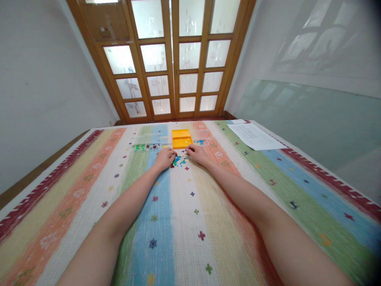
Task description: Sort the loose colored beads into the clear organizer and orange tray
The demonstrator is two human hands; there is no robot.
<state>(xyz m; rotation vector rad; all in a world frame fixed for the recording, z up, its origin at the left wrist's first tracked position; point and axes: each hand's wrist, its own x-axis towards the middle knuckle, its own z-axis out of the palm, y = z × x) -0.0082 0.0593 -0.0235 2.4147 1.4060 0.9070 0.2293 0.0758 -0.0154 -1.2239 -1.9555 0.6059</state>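
A small heap of mixed beads or bits (180, 161), blue, green, white and dark, lies on the striped cloth between my hands. My left hand (165, 159) rests at the heap's left edge with its fingers curled together. At the upper right of the heap is my right hand (197, 154), thumb and forefinger pinched; anything held in either hand is too small to make out. Just beyond them stands an open yellow box (182, 134) with a few pale bits in it. See-through boxes beside it hold green bits (138, 147), dark brown bits (153, 146) and blue bits (199, 142).
The striped tablecloth (196, 222) covers the table. Printed white paper (254, 136) lies at the far right, near a glass sheet (312, 123) by the wall. Wooden doors with glass panes (175, 59) stand behind the table's far edge.
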